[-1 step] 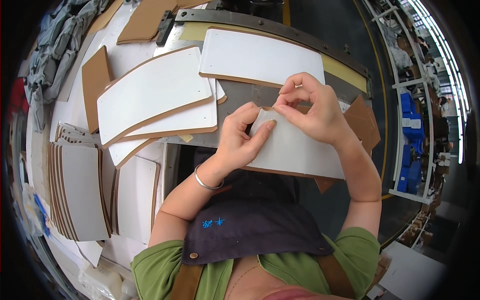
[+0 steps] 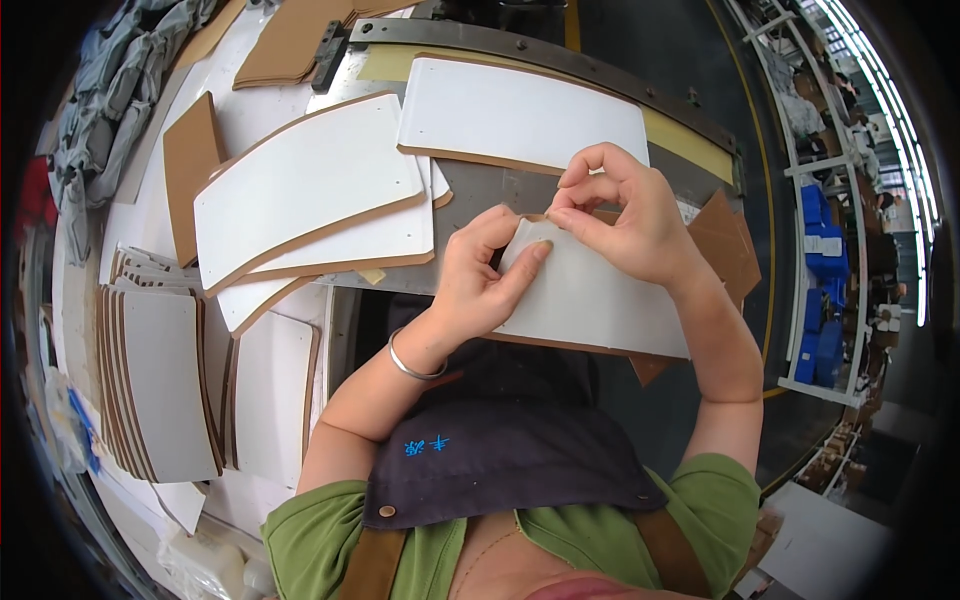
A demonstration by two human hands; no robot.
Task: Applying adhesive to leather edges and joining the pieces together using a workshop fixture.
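A white panel with brown edging (image 2: 590,300) is held tilted in front of me, above my apron. My left hand (image 2: 485,270) grips its upper left corner, thumb flat on the white face and fingers behind. My right hand (image 2: 620,220) pinches thumb and forefinger together at the top edge of that corner, on the brown edging. Any small thing between those fingertips is too hidden to make out. Just beyond lies another white panel (image 2: 520,110), and to the left several curved white panels (image 2: 310,180) overlap, all brown-edged.
Upright white panels (image 2: 160,380) stand in a row at the left. Brown sheets lie on the table's far side (image 2: 290,45) and right of my hand (image 2: 725,250). A metal bar (image 2: 540,50) crosses the far edge. Grey cloth (image 2: 130,90) is piled far left; a rack (image 2: 825,250) with blue bins stands right.
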